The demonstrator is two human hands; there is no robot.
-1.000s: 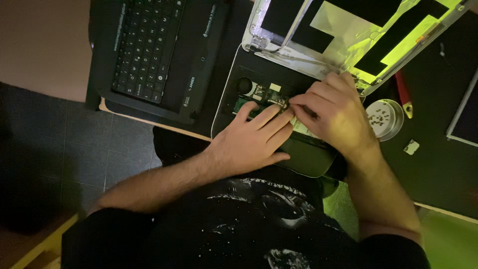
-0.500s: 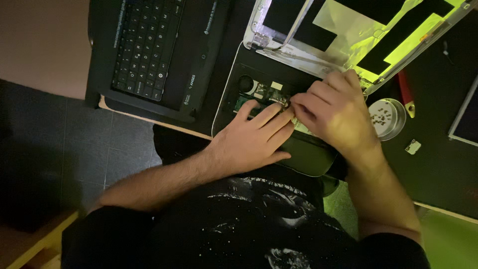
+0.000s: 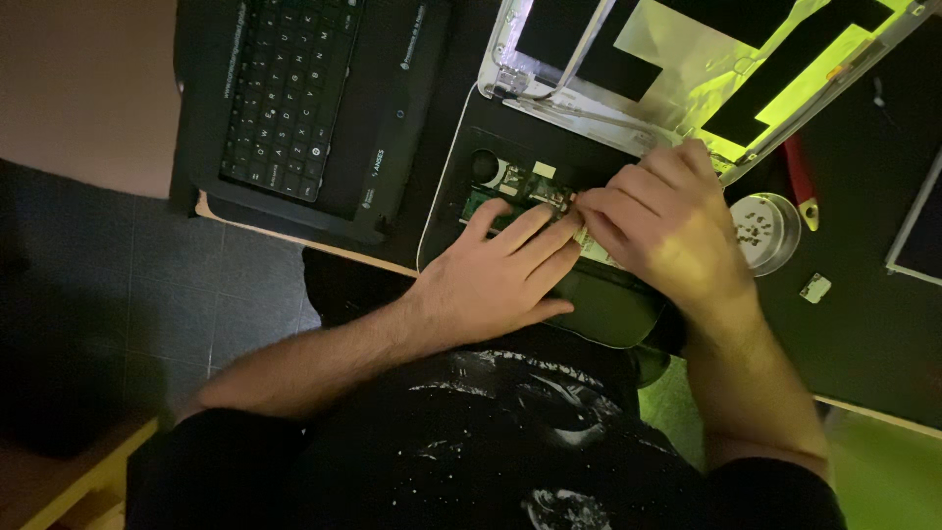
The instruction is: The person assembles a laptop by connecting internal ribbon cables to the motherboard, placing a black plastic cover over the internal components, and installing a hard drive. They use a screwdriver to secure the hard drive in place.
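Where the opened laptop base (image 3: 451, 211) lies at the desk edge, we see the left hand (image 3: 496, 280) spread flat across it, fingers extended onto the green circuit board (image 3: 520, 191). Beside it, the right hand (image 3: 667, 226) curls over the same board, fingertips pinched; what they grip is hidden. Left of the base sits a black keyboard panel (image 3: 294, 98); above it, a silver lid (image 3: 677, 69). Right of it, a round dish (image 3: 765, 231) holds small screws, with a red-handled tool (image 3: 800, 177) just beyond.

Dim room, dark tiled floor (image 3: 118, 314), wooden table edge (image 3: 294, 240).
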